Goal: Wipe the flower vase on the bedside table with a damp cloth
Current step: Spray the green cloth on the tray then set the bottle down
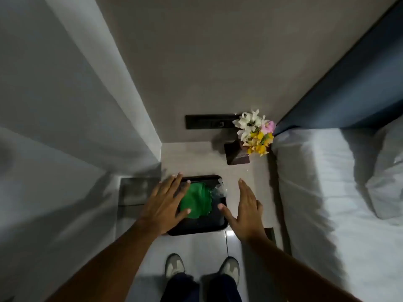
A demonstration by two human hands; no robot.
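Note:
A dark square vase (236,154) with white, yellow and pink flowers (255,131) stands at the back right corner of the pale bedside table (192,159), against the bed. A green cloth (197,200) lies in a black tray (214,224) at the table's front edge, beside a small clear object (220,190). My left hand (166,205) hovers flat over the tray's left side, fingers spread, its thumb over the cloth's near edge. My right hand (245,211) is spread open just right of the tray, above the table. Neither hand holds anything.
A bed (327,192) with white sheets and a pillow (387,182) borders the table on the right. A black switch panel (210,121) sits on the wall behind. A grey wall juts out on the left. My shoes (175,265) stand on the glossy tiled floor.

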